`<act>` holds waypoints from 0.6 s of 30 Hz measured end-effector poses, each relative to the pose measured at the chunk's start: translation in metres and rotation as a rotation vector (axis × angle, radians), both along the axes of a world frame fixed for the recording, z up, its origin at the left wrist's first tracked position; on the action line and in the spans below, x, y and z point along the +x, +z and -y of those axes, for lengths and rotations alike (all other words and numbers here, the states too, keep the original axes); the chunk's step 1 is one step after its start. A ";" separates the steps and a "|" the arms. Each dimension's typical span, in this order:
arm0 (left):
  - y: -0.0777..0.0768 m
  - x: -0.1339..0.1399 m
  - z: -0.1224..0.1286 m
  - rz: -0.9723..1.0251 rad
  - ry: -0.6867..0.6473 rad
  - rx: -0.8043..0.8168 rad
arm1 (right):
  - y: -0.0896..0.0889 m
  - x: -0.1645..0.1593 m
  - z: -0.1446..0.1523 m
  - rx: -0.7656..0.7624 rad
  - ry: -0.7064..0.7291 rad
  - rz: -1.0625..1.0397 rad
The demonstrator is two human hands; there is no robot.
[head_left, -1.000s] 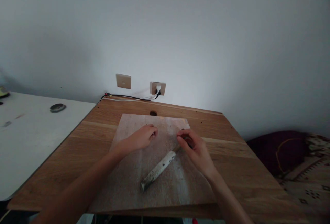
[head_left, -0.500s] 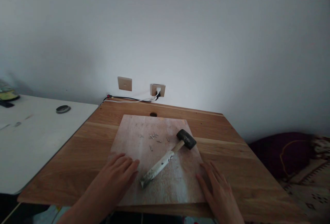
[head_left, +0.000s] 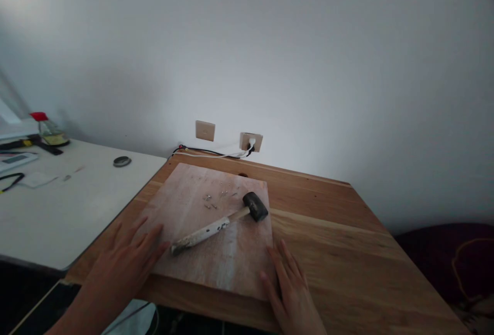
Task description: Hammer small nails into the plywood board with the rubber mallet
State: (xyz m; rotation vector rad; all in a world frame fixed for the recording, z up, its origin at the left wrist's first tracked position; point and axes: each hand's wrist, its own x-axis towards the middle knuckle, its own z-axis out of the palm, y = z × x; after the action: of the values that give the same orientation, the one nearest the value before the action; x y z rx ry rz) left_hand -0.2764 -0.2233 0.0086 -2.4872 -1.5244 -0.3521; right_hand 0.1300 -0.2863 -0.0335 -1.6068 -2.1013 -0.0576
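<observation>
A pale wooden board lies on the brown wooden table. On it rests a mallet with a black head at the right and a white-coated handle slanting down to the left. Several small screws or nails are scattered beyond the handle; they are too small to tell which. My left hand lies over the board's left edge, fingers spread, thumb close to the handle's end. My right hand touches the board's right edge with its fingers stretched out. Neither hand holds anything.
A white table adjoins on the left, bearing a grey ring, a red-capped bottle and tools. Cables run along the back edge to a wall socket. Dark red fabric sits at the right.
The board has slid left and turned on the table, carrying the mallet and small metal pieces along. Both hands moved left with it. The camera view has swung a little left.
</observation>
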 end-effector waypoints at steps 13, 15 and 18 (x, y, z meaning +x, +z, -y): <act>0.002 -0.033 0.002 0.187 0.321 0.089 | 0.019 -0.039 -0.020 -0.002 0.145 -0.025; 0.002 -0.027 0.003 0.290 0.387 0.159 | 0.023 -0.043 -0.020 -0.007 0.208 -0.010; 0.002 -0.020 0.005 0.406 0.374 0.185 | 0.024 -0.051 -0.019 -0.024 0.278 0.035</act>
State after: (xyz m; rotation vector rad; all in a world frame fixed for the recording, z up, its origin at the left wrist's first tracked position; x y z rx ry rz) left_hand -0.2964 -0.2282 0.0107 -2.0147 -1.9563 -0.9231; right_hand 0.0791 -0.2672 -0.0091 -1.3200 -2.3397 0.0339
